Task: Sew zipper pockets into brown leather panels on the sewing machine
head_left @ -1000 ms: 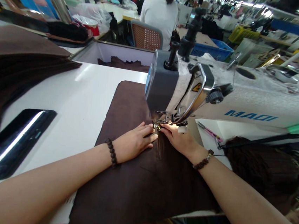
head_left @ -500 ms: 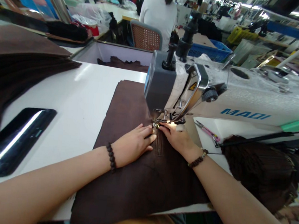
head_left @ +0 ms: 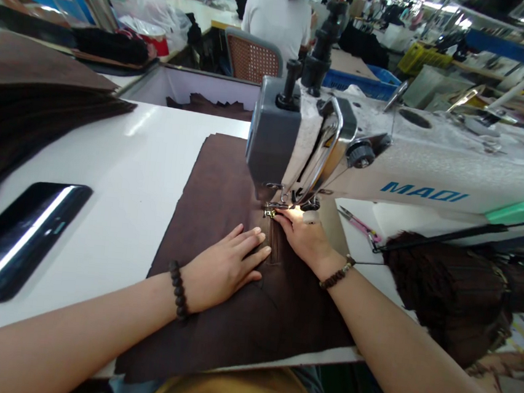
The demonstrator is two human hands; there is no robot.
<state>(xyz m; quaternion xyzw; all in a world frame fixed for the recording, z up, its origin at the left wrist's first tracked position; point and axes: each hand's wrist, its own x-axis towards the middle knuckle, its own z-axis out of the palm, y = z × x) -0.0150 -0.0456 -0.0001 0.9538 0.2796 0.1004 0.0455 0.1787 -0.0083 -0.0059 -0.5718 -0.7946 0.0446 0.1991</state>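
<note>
A dark brown leather-like panel (head_left: 216,186) lies under the needle area of a sewing machine (head_left: 413,162). A narrow rectangular seamed slot (head_left: 274,247) runs down from the small metal presser foot (head_left: 270,211). My left hand (head_left: 224,270) rests flat on the panel left of the slot, fingers spread, fingertips close to the slot's edge. Just right of the foot, my right hand (head_left: 307,238) has its thumb and fingers drawn together at the panel; what they pinch is hidden. A whitish band (head_left: 311,216) circles one of its fingers.
A black phone (head_left: 21,241) lies on the white table (head_left: 139,166) at left, near stacked brown panels (head_left: 44,101). Pink-handled snips (head_left: 361,226) and a bundle of brown pieces (head_left: 447,294) are at right. Beyond the table, a person in white (head_left: 276,19) sits facing away.
My left hand has slid back toward me and away from the presser foot, its fingers spreading more. My right hand stays by the foot. The whole view has shifted slightly.
</note>
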